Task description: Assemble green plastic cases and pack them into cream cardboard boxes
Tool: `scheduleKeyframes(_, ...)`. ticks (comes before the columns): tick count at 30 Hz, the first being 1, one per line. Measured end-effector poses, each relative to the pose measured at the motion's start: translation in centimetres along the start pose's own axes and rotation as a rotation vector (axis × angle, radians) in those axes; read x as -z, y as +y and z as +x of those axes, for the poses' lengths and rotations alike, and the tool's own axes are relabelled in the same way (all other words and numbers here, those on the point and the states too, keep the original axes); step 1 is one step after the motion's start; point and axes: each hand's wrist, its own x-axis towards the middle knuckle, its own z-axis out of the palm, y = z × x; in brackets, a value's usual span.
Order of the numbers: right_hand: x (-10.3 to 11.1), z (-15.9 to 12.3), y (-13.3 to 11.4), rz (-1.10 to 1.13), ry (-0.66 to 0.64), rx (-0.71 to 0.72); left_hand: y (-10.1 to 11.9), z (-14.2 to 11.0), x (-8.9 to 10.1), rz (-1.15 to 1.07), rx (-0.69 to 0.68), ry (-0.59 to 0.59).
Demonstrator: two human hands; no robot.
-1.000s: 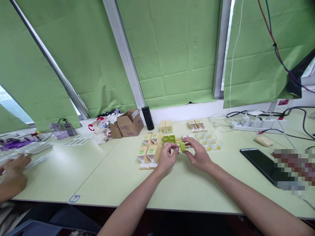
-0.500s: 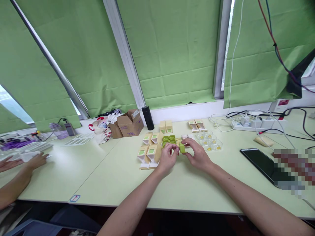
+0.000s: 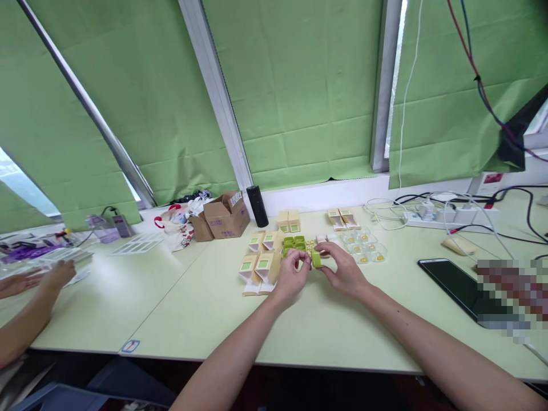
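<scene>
Between thumb and fingers, my right hand [image 3: 342, 270] holds a small green block-shaped piece [image 3: 316, 258] upright above the table. My left hand [image 3: 294, 273] is closed in a pinch right beside that piece; whatever its fingertips hold is hidden or too small to make out. Just behind my hands sits a group of green square cups [image 3: 293, 242], with small yellowish pieces next to it. To the left stand several cream folded boxes with green windows [image 3: 264, 261]. On the right lies a clear plastic tray [image 3: 369, 237] with yellow bits in its cells.
More cream boxes [image 3: 289, 220] stand farther back, near a black cylinder [image 3: 257, 206] and a cardboard box [image 3: 226, 214]. A phone [image 3: 460, 288] lies at right, below a power strip [image 3: 454, 217] with tangled cables. At far left, another person's hands [image 3: 60, 275] handle white material.
My hands and the green piece stay almost in place. At far left, the other person's nearer hand has shifted slightly leftward.
</scene>
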Motion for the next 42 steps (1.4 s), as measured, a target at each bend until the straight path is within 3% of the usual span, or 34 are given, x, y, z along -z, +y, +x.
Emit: scheduleKeyframes(42, 0.19, 0.09, -0.23, 0.014, 0.008, -0.040, 0.63, 0.08, 0.15, 0.018, 0.049, 0.058)
